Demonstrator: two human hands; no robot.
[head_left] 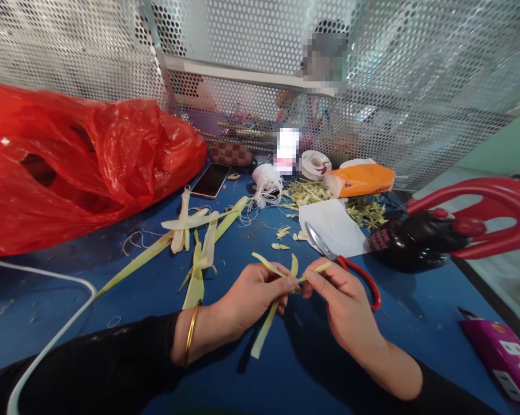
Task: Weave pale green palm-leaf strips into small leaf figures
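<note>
Pale green leaf strips [263,333] cross between my two hands, low over the blue table. My left hand [253,294], with a gold bangle on its wrist, pinches them where they meet. One end hangs down toward me, others stick up. The thumb and fingers of my right hand [344,300] are closed on a short strip [321,267] at the crossing. Whether the strips are knotted or just folded there is hidden by my fingertips. Scissors [359,276] with red handles lie just beyond my right hand, blades partly on a white tissue [333,225].
Loose leaf pieces [195,279] lie left of my hands. A red plastic bag [91,167], a dark phone [211,180], white string [267,183], a spool [315,165] and an orange tissue pack [364,177] stand behind. At right are a black bottle [411,245] and purple box [497,357]. A white cable [56,334] crosses the left.
</note>
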